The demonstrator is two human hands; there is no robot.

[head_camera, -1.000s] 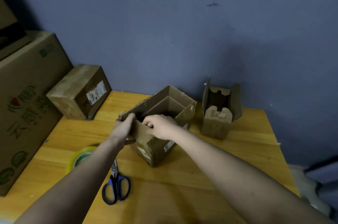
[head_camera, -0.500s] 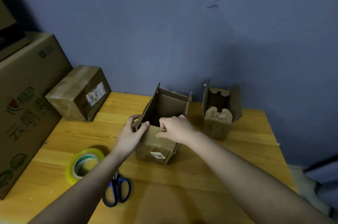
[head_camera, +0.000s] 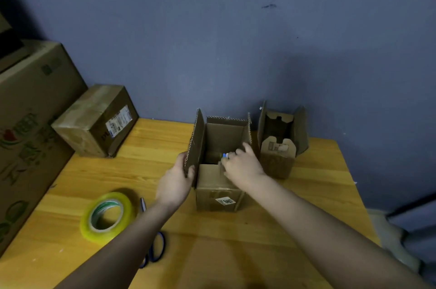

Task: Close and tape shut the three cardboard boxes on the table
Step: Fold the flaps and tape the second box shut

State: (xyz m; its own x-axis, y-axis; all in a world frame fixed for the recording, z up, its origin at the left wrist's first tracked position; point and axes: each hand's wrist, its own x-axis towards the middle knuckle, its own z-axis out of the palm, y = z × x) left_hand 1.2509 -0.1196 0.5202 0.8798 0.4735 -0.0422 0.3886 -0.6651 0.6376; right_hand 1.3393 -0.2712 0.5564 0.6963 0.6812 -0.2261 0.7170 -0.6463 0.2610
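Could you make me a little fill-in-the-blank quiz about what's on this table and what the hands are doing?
1. The left hand grips the left ____ of the open middle box.
2. The tape roll lying left of the scissors is ____ in colour.
3. The box with the shipping label at the back left is already ____.
4. The right hand reaches ____ the middle box.

Answers: flap; yellow; closed; into
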